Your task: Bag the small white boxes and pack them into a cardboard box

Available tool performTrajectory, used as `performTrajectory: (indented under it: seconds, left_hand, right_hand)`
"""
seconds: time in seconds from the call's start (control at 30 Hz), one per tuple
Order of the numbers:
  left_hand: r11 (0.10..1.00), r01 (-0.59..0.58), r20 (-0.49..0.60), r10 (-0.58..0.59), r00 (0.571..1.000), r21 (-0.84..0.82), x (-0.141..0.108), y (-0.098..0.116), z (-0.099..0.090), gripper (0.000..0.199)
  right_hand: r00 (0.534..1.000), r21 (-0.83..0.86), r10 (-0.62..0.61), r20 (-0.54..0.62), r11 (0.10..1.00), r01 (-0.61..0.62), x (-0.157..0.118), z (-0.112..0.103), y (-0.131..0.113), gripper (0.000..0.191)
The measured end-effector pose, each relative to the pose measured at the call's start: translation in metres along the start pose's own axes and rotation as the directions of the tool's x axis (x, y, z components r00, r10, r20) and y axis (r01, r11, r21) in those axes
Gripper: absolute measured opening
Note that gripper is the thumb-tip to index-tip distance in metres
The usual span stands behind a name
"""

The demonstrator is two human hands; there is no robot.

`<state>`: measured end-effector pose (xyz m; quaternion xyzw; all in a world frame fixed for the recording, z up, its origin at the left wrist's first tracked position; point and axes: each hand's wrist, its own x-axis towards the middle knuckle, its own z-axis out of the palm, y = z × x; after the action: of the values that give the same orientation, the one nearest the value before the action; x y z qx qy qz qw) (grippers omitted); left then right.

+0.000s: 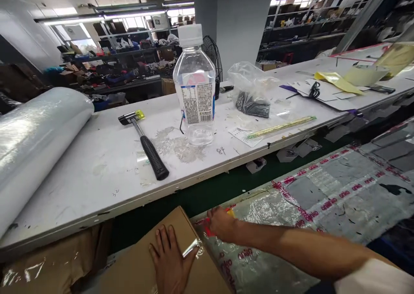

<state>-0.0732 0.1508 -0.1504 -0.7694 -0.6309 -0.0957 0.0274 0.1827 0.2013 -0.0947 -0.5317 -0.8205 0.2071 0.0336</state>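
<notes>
One brown cardboard box, smooth and flat-faced, with a shiny clear strip gleaming across it, is lying slanted in front of the long white desk. The left hand is resting on it, fingers spreading open and holding nothing. The right hand is closing its fingers around one mostly hidden red-and-yellow tool just beside the box. One black-handled hammer is lying and one clear plastic bottle is standing on the desk.

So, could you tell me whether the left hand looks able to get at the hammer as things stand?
Probably yes: the left hand rests palm down on the box, and nothing appears to block its way over the table edge to the hammer.
</notes>
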Motion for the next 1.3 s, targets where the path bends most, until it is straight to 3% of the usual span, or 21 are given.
performTrajectory:
  seconds: [0.1, 0.23, 0.3, 0.37, 0.47, 0.53, 0.57, 0.63, 0.7, 0.77, 0.87, 0.93, 1.0, 1.03, 1.1, 1.17, 1.23, 1.3]
  left_hand:
    - [0.999, 0.033, 0.044, -0.032, 0.999, -0.010, 0.001, 0.002, -0.002, 0.105]
    - [0.999, 0.051, 0.057, -0.051, 0.997, -0.015, 0.003, 0.004, -0.003, 0.104]
    - [0.999, 0.043, 0.051, -0.042, 0.998, -0.017, 0.004, 0.004, -0.004, 0.104]
    - [0.999, 0.036, 0.049, -0.035, 0.998, -0.015, 0.004, 0.004, -0.005, 0.106]
    - [0.999, 0.038, 0.058, -0.037, 0.998, -0.018, 0.005, 0.006, -0.008, 0.101]
    - [0.997, 0.060, 0.071, -0.057, 0.996, -0.041, 0.005, 0.009, -0.011, 0.089]
    - [0.995, 0.077, 0.077, -0.072, 0.994, -0.065, 0.006, 0.011, -0.013, 0.081]
    - [0.982, 0.138, 0.080, -0.128, 0.989, -0.127, 0.004, 0.012, -0.019, 0.068]
    - [0.962, 0.223, 0.069, -0.215, 0.974, -0.155, -0.004, 0.006, -0.029, 0.063]
    - [0.944, 0.315, 0.033, -0.313, 0.949, -0.098, -0.020, -0.011, -0.043, 0.064]
    - [0.880, 0.472, -0.055, -0.469, 0.881, 0.050, -0.056, -0.051, -0.065, 0.072]
    - [0.761, 0.647, -0.078, -0.643, 0.762, 0.051, -0.078, -0.078, -0.076, 0.083]
    - [0.615, 0.788, 0.067, -0.786, 0.615, -0.019, -0.091, -0.097, -0.082, 0.093]
    - [0.568, 0.821, 0.191, -0.801, 0.567, -0.053, -0.093, -0.103, -0.085, 0.094]
    - [0.533, 0.842, 0.394, -0.758, 0.520, -0.086, -0.094, -0.110, -0.088, 0.091]
    - [0.525, 0.847, 0.456, -0.735, 0.501, -0.083, -0.091, -0.112, -0.089, 0.089]
    - [0.518, 0.853, 0.438, -0.753, 0.491, -0.066, -0.090, -0.112, -0.088, 0.090]
    - [0.524, 0.849, 0.411, -0.760, 0.503, -0.071, -0.091, -0.113, -0.085, 0.086]
  right_hand:
    - [0.950, 0.307, 0.297, -0.100, 0.917, -0.254, -0.008, -0.007, 0.030, 0.060]
    - [0.794, 0.716, 0.603, -0.072, 0.585, -0.380, -0.012, 0.027, 0.019, 0.058]
    - [0.744, 0.827, 0.668, -0.024, 0.431, -0.360, -0.012, 0.051, 0.004, 0.058]
    - [0.730, 0.890, 0.683, 0.015, 0.324, -0.322, -0.013, 0.064, -0.005, 0.058]
    - [0.752, 0.926, 0.659, 0.022, 0.270, -0.265, -0.018, 0.052, -0.007, 0.062]
    - [0.752, 0.925, 0.658, -0.037, 0.308, -0.224, -0.022, 0.031, -0.015, 0.066]
    - [0.747, 0.906, 0.657, -0.096, 0.368, -0.207, -0.024, 0.022, -0.023, 0.066]
    - [0.768, 0.790, 0.585, -0.259, 0.586, -0.180, -0.031, 0.011, -0.046, 0.064]
    - [0.845, 0.538, 0.358, -0.398, 0.837, -0.101, -0.042, 0.015, -0.070, 0.065]
    - [0.892, 0.301, 0.147, -0.428, 0.954, -0.012, -0.052, 0.029, -0.087, 0.069]
    - [0.889, 0.174, 0.102, -0.445, 0.984, -0.026, -0.056, 0.048, -0.107, 0.073]
    - [0.893, 0.158, 0.095, -0.439, 0.987, -0.027, -0.048, 0.054, -0.133, 0.077]
    - [0.910, 0.136, 0.019, -0.413, 0.990, 0.041, -0.036, 0.058, -0.172, 0.084]
    - [0.916, 0.122, -0.028, -0.401, 0.989, 0.084, -0.031, 0.060, -0.192, 0.087]
    - [0.914, 0.084, -0.122, -0.387, 0.982, 0.167, -0.025, 0.063, -0.216, 0.087]
    - [0.911, 0.060, -0.158, -0.382, 0.979, 0.195, -0.029, 0.065, -0.209, 0.081]
    - [0.898, 0.045, -0.102, -0.427, 0.990, 0.134, -0.041, 0.064, -0.174, 0.071]
    - [0.824, 0.004, -0.003, -0.567, 1.000, 0.006, -0.054, 0.061, -0.133, 0.062]
